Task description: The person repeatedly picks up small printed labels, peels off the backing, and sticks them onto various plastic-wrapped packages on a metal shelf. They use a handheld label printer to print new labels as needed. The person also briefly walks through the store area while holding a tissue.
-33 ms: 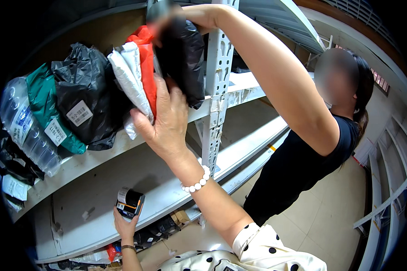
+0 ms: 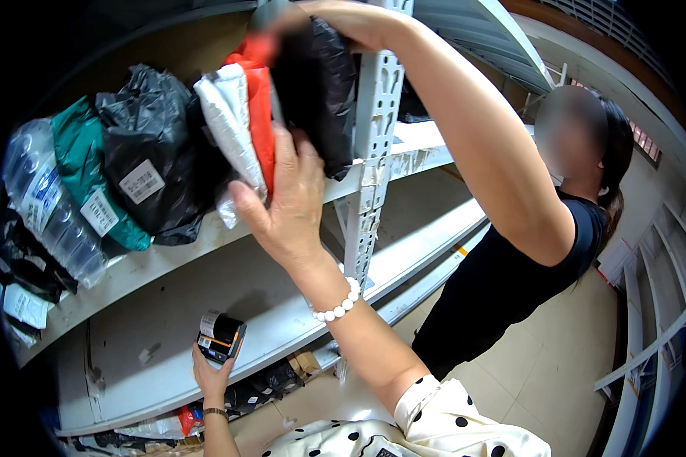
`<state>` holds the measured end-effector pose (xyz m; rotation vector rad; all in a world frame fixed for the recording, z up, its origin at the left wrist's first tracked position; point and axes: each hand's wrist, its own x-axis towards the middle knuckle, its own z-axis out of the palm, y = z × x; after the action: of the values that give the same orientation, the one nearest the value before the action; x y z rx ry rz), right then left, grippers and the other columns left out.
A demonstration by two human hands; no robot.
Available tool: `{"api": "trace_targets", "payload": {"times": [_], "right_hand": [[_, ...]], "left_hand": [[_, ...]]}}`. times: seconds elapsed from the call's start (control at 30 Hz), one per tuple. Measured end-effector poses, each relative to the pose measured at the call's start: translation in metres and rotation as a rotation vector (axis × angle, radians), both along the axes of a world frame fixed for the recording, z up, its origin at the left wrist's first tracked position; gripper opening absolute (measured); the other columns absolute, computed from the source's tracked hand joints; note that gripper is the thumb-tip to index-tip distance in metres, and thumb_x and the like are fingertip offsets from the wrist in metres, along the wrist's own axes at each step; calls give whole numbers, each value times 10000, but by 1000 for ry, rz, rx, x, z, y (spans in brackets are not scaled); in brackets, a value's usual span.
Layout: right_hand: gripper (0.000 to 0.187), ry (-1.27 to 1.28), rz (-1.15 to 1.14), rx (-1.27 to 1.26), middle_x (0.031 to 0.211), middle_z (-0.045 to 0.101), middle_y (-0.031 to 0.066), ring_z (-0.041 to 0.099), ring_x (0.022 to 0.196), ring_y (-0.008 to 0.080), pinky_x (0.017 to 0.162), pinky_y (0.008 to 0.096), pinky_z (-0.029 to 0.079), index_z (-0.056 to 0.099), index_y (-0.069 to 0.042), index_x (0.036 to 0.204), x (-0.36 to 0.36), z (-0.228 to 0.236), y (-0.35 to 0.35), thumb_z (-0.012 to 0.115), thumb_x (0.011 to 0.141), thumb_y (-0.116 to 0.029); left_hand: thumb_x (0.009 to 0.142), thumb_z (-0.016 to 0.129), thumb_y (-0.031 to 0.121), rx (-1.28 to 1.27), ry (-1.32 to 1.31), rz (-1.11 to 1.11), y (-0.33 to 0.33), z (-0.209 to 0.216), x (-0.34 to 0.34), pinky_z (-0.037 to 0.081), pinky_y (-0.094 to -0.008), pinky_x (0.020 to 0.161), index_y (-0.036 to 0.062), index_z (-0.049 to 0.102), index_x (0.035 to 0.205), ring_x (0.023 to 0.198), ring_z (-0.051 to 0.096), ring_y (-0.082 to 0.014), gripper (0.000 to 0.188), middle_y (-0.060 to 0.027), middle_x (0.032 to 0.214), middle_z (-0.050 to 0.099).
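Low on the left, my left hand point(image 2: 213, 375) is closed round a black handheld label printer point(image 2: 221, 336) with orange trim and a white label coming out. Higher up, my right hand point(image 2: 291, 213), wearing a white bead bracelet, has its thumb across the lower end of a silvery white mailing bag point(image 2: 232, 122). Its fingers lie beyond a red mailing bag point(image 2: 260, 126), so both bags sit in its grip; the fingertips are partly hidden. A black mailing bag point(image 2: 330, 99) touches these fingers on the right. A co-worker's hand point(image 2: 293, 27), blurred, is at its top.
Along the shelf point(image 2: 152, 255) stand a grey-black bag point(image 2: 149, 137), a green bag point(image 2: 91, 167) and clear plastic containers point(image 2: 53, 202). A perforated metal post point(image 2: 373, 145) rises right of the bags. The co-worker point(image 2: 503, 266), in black, stands close on the right.
The bags, the shelf and my right hand appear slightly farther right in the picture, as the view shifts a little. Both hands keep their positions on the bags and the printer.
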<state>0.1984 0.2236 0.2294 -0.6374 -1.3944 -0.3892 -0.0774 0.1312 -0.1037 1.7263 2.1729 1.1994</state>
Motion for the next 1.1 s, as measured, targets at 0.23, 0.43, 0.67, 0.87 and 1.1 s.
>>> {"api": "trace_targets", "payload": {"times": [0.23, 0.43, 0.67, 0.87, 1.1], "right_hand": [[646, 12, 179, -31, 1405, 379, 247, 391, 1265, 411, 1064, 463, 313, 402, 21, 1359, 12, -37, -22, 653, 778, -105], [553, -10, 242, -69, 1384, 417, 246, 419, 1260, 393, 1061, 447, 332, 467, 47, 1288, 9, -61, -32, 636, 765, -17], [391, -83, 469, -149, 1149, 611, 184, 574, 1046, 351, 916, 402, 459, 565, 31, 1144, -6, -116, -52, 619, 759, 76], [138, -217, 720, -773, 958, 676, 116, 651, 879, 198, 797, 288, 503, 642, 13, 1010, -60, -203, -37, 585, 884, -1], [231, -495, 673, -960, 1032, 643, 188, 601, 971, 358, 854, 388, 491, 648, -2, 1027, -122, -234, 7, 588, 851, -141]], "left_hand": [[604, 815, 316, -33, -21, 34, 0, 13, 14, 398, -433, 1015, -35, 318, 1404, 1210, 485, -413, 1005, -251, 1342, 475], [616, 825, 346, -72, -14, 66, -3, 14, 7, 382, -424, 1039, -24, 323, 1408, 1249, 461, -397, 1007, -248, 1378, 452], [614, 855, 401, -10, 13, 28, 0, 5, 7, 387, -424, 1031, -23, 328, 1399, 1256, 462, -375, 1036, -237, 1364, 471], [606, 851, 400, -75, 25, 55, -6, 23, 8, 413, -434, 993, 31, 326, 1376, 1204, 500, -357, 1002, -193, 1310, 501], [587, 843, 414, -130, 0, 45, -7, 28, 6, 387, -436, 1024, 9, 310, 1406, 1242, 476, -351, 1058, -206, 1339, 482]]}}
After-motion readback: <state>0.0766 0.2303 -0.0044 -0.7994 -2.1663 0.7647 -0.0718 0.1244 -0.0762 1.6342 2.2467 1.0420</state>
